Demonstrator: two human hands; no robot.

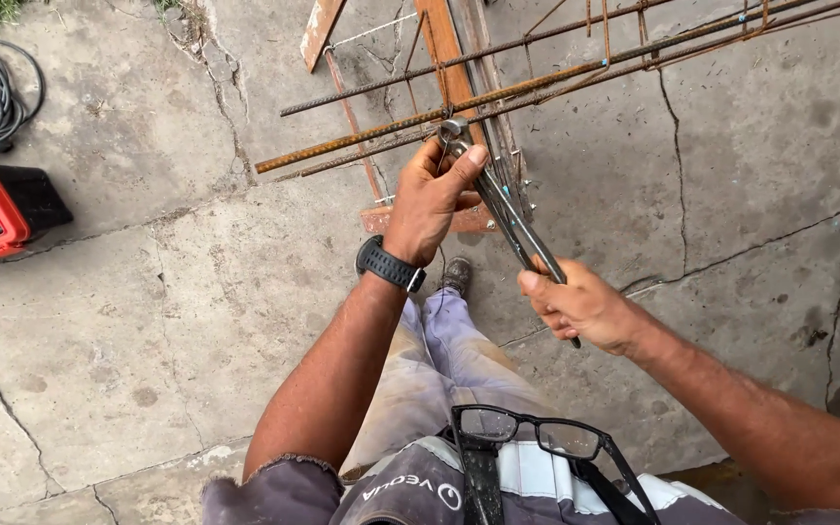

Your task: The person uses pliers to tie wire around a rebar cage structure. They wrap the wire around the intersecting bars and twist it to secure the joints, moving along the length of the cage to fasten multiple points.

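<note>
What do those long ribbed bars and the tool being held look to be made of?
The ribbed bars look like steel, rough and orange-brown with rust. The pincer tool, gripped at its handles by the right hand and steadied near its head by the left hand, seems bare grey metal, dull and worn.

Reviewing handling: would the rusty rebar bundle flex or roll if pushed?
The rebar bundle likely stays stiff: long ribbed steel bars. Probably heavy. Rolling seems unlikely, since cross ties bind the bars and the left hand steadies them while the right hand grips the pincers.
</note>
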